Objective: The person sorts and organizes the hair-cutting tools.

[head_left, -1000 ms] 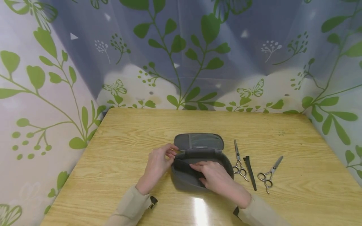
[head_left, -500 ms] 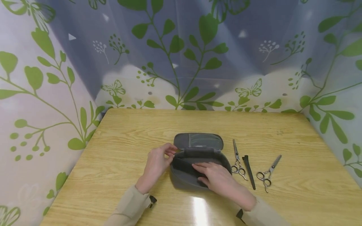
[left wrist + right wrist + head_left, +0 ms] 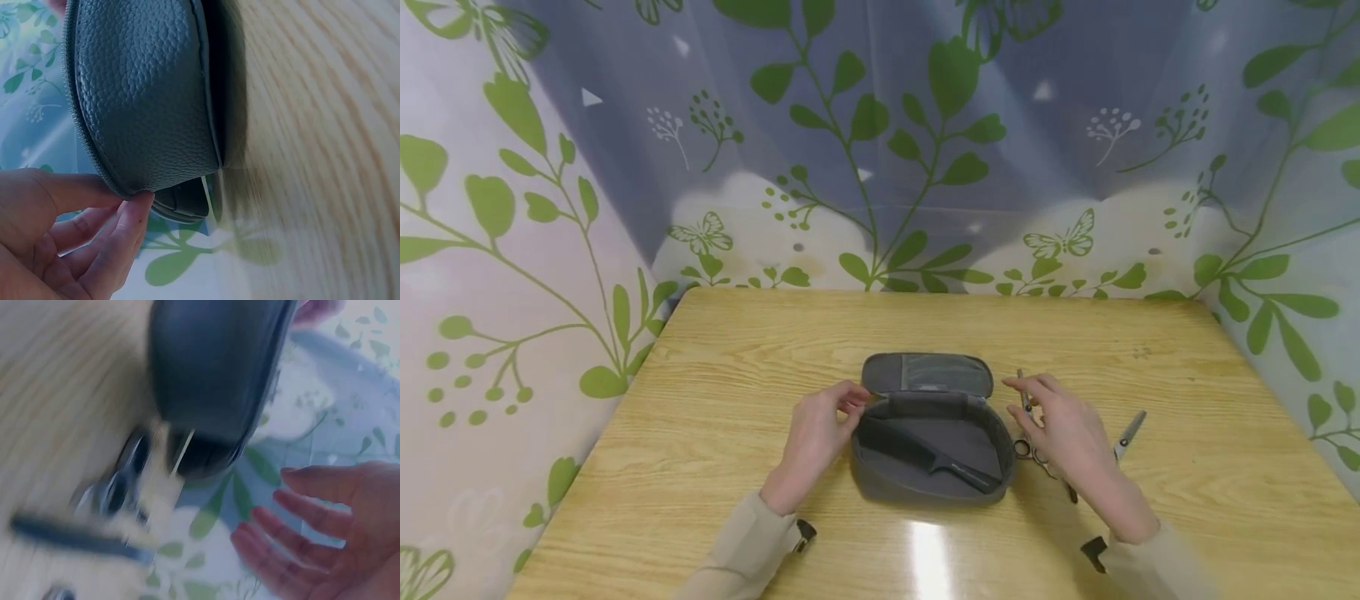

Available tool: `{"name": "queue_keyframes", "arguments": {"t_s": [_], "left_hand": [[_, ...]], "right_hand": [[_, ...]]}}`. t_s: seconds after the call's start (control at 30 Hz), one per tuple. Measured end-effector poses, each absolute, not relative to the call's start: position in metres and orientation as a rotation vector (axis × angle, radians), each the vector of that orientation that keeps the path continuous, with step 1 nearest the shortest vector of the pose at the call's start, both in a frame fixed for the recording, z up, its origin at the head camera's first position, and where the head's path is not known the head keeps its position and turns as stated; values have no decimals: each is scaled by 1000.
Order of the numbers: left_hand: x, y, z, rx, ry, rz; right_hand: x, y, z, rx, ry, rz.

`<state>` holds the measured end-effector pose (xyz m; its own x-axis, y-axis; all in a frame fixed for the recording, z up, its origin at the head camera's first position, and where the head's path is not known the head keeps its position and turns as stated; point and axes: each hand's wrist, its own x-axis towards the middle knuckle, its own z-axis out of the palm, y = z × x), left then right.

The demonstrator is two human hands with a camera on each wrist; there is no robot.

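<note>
A dark grey zip case (image 3: 917,495) stands on the table, its lid (image 3: 946,375) folded back. A black comb (image 3: 897,443) lies aslant inside it. My left hand (image 3: 812,437) pinches the case's zippered rim at the left back corner between thumb and finger; the left wrist view shows the grip on the pebbled case (image 3: 140,94). My right hand (image 3: 1071,425) is just right of the case, above the nearer scissors (image 3: 1027,400), fingers spread and holding nothing. It partly hides these scissors and most of a black hair clip (image 3: 75,536), which the right wrist view shows blurred.
Another pair of scissors with a toothed blade (image 3: 1131,431) lies farther right, its handles hidden behind my right hand. The wooden table (image 3: 760,350) reaches back to a leaf-patterned curtain (image 3: 880,167). Similar fabric hangs at both sides.
My right hand has let go of the comb, come out of the case and moved right over the scissors. The comb now shows whole in the case. My left hand stays put.
</note>
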<state>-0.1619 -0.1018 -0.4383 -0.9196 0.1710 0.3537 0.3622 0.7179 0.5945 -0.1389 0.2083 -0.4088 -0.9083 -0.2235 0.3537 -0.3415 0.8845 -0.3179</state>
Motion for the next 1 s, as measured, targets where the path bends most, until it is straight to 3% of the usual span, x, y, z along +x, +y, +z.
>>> {"name": "queue_keyframes", "arguments": {"t_s": [0.4,1.0], "left_hand": [[-161,-101,-438,-407,-2683,-962],[-160,-102,-440,-414,-2699,-931]], "right_hand": [[-140,240,-430,175,-3049,362],[-149,252,-440,257,-3115,334]]}}
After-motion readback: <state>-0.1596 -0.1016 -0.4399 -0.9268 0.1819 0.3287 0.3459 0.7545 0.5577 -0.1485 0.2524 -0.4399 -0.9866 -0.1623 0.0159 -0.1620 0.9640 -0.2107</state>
